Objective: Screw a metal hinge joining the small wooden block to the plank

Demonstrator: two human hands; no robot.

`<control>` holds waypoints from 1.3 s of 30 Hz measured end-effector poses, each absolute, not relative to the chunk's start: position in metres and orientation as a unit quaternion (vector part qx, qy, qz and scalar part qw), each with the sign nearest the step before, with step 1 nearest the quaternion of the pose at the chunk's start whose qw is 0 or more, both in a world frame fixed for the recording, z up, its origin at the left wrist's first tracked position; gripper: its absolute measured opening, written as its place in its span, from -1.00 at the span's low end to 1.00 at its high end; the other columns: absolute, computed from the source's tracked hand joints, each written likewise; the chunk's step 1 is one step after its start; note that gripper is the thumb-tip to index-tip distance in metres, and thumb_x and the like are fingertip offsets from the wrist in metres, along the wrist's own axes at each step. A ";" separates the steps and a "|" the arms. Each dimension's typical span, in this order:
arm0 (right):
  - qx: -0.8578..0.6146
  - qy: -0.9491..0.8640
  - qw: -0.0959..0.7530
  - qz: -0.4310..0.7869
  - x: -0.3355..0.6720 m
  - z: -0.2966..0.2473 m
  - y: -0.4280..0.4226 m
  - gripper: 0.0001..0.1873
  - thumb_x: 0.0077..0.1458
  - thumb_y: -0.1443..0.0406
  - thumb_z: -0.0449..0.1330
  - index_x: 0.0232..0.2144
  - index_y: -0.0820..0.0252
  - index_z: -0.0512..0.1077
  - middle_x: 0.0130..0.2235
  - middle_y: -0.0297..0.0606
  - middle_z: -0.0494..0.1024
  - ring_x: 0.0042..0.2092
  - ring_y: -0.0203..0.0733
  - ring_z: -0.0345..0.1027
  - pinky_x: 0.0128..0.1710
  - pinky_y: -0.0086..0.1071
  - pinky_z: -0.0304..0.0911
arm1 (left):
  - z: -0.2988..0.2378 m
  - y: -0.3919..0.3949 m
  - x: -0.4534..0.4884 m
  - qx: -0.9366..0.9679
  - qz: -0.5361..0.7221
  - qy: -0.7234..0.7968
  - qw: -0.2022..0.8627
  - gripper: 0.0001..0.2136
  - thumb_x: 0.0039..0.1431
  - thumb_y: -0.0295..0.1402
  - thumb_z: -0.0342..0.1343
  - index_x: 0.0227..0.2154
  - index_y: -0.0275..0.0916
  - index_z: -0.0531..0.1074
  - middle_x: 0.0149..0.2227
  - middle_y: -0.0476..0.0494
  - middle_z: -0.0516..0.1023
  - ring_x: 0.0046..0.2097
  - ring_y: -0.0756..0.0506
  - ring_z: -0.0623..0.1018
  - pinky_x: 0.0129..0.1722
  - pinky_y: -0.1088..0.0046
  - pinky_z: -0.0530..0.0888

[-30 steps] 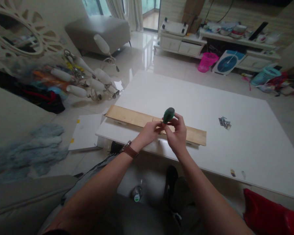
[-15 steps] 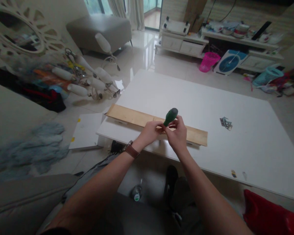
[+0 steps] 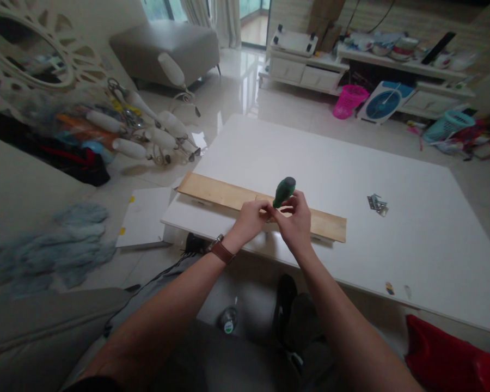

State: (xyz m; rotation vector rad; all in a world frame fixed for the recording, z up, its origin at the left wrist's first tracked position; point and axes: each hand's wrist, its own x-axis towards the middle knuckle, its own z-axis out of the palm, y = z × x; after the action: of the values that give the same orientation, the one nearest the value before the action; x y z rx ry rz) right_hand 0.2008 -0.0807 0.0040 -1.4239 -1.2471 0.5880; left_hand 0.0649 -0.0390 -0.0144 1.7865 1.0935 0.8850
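Our right hand (image 3: 294, 219) has its grip closed around the lower part of a green-handled screwdriver (image 3: 285, 190), with the dark butt of the handle tilted up and to the right. Our left hand (image 3: 253, 215) comes in from the other side, its fingertips drawn together just below the handle and close to the right thumb; the fingers hide whatever lies between them, so we cannot make out whether the left grip pinches anything. The screwdriver's shaft is hidden too. Both hands are over the middle of a long wooden board (image 3: 216, 190), which lies along the near edge of the white desk (image 3: 335, 158). We wear a brown-strapped watch (image 3: 221, 250) on the left wrist.

To the right of the board, well apart from our hands, a small cluster of metal hardware (image 3: 378, 205) lies on the desk. Nearer to us, by the desk's edge, are a small yellow-and-dark piece (image 3: 389, 288) and, just beside it, a small clear item (image 3: 407, 292). A clear bottle (image 3: 228, 321) is on the floor below.
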 end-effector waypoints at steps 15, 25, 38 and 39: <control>-0.584 -0.522 0.564 0.261 0.201 0.003 -0.082 -0.51 0.03 0.31 0.34 0.04 0.03 0.40 -0.25 -0.32 0.64 -0.22 -0.12 0.56 -0.22 -0.20 0.46 | -0.014 -0.037 0.062 0.704 0.347 0.416 0.460 -0.84 0.25 -0.54 0.20 -0.26 -0.27 0.69 -0.22 -0.19 0.75 -0.17 -0.16 0.69 -0.14 0.34 0.59; -0.603 -0.518 0.560 0.234 0.201 0.003 -0.083 -0.53 0.07 0.36 0.28 0.05 0.04 0.39 -0.27 -0.32 0.67 -0.21 -0.10 0.58 -0.19 -0.16 0.43 | -0.010 -0.037 0.065 0.690 0.345 0.439 0.461 -0.88 0.20 -0.56 0.27 -0.28 -0.26 0.67 -0.26 -0.15 0.74 -0.21 -0.13 0.69 -0.10 0.34 0.61; -0.616 -0.496 0.561 0.244 0.200 0.005 -0.082 -0.56 0.02 0.28 0.37 -0.03 0.04 0.41 -0.34 -0.39 0.59 -0.28 -0.14 0.52 -0.29 -0.23 0.42 | -0.011 -0.040 0.067 0.691 0.349 0.461 0.433 -0.86 0.22 -0.57 0.24 -0.30 -0.25 0.67 -0.28 -0.15 0.74 -0.20 -0.11 0.69 -0.07 0.34 0.60; -0.616 -0.496 0.562 0.243 0.200 0.004 -0.082 -0.57 0.02 0.30 0.35 -0.03 0.04 0.41 -0.34 -0.39 0.59 -0.28 -0.14 0.53 -0.28 -0.22 0.42 | -0.011 -0.040 0.066 0.690 0.351 0.458 0.437 -0.87 0.21 -0.56 0.25 -0.29 -0.25 0.67 -0.28 -0.15 0.74 -0.21 -0.11 0.69 -0.07 0.34 0.60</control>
State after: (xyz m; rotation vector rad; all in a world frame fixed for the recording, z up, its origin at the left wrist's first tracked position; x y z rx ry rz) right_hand 0.2001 -0.0817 0.0042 -1.4498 -1.1686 0.5720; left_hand 0.0664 -0.0400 -0.0107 1.7166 1.1396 0.8729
